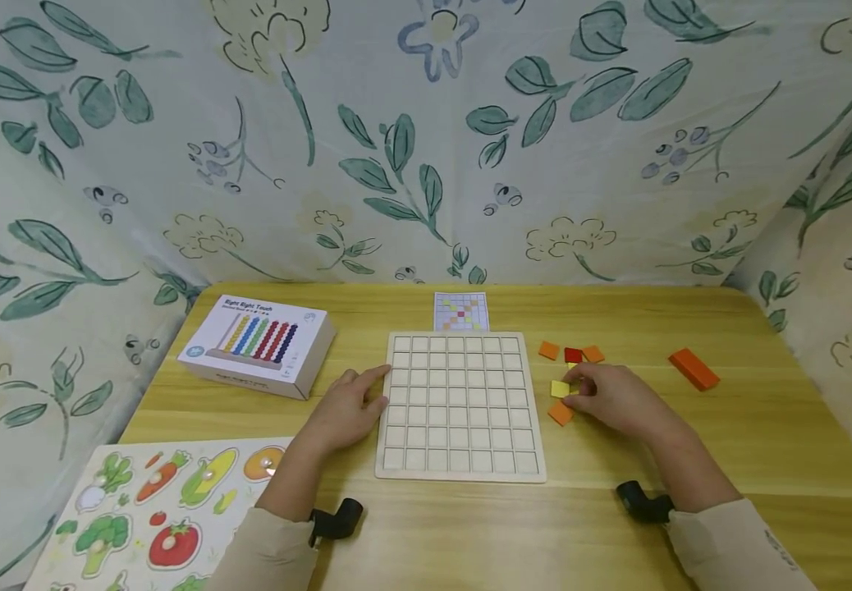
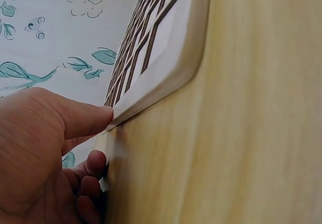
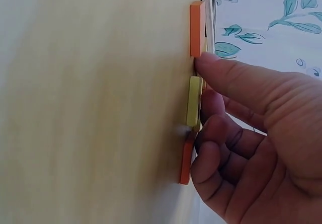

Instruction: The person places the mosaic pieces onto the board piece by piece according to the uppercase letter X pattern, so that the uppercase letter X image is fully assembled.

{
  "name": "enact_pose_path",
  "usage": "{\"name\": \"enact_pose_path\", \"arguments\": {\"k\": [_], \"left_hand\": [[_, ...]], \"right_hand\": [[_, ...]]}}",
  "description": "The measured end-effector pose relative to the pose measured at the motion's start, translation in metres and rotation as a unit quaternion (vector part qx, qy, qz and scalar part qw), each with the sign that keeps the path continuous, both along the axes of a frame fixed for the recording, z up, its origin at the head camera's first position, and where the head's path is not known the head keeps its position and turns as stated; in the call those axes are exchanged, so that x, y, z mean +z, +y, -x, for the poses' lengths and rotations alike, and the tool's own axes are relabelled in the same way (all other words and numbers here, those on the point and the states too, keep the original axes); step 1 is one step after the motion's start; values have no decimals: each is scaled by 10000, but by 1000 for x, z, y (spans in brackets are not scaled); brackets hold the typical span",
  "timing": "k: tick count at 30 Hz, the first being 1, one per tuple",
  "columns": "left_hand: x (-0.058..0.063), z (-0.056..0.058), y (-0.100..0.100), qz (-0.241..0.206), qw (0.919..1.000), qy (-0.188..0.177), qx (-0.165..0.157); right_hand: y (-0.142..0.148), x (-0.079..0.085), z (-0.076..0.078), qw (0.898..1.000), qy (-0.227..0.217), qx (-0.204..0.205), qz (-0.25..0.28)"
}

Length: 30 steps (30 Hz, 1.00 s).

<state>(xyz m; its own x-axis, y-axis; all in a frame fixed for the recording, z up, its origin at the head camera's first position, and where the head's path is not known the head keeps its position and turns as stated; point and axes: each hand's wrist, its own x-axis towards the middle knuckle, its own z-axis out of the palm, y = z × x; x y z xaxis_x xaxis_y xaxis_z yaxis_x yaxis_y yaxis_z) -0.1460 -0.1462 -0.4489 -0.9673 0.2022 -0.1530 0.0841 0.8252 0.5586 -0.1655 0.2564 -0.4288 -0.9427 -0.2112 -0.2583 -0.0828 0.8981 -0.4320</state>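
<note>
A pale wooden grid board (image 1: 460,404) with empty square cells lies in the middle of the table. My left hand (image 1: 377,386) rests on the table against the board's left edge. In the left wrist view the thumb tip of that hand (image 2: 108,133) touches the board's rim (image 2: 191,58), with the other fingers loosely curled below. My right hand (image 1: 572,394) is right of the board among small tiles. There it pinches a yellow tile (image 1: 561,389) that lies on the table. The right wrist view shows that hand's (image 3: 204,98) thumb and curled fingers at the two ends of the yellow tile (image 3: 193,100). Orange tiles (image 3: 197,27) lie just beside it.
More tiles lie right of the board: an orange one (image 1: 561,413), a red one (image 1: 573,355), two orange ones (image 1: 548,350). An orange block (image 1: 693,368) is further right, a pattern card (image 1: 460,312) behind the board. A toy box (image 1: 258,345) and vegetable puzzle (image 1: 160,513) are left.
</note>
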Motion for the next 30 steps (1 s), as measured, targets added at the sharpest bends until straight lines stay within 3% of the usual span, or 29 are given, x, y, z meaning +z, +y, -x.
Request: {"name": "enact_pose_path", "arguments": {"k": [11,21,30], "left_hand": [[-4,-3,3,-89,9997,150,167],[-4,-7,3,-292,9987,179,375],[-5,-7,5,-389,9978,177,501]], "right_hand": [[-31,13,4,9997,171,80,151],[-98,18,15,9976,276,467,427],[-146,11,34,9934,556,907,425]]}}
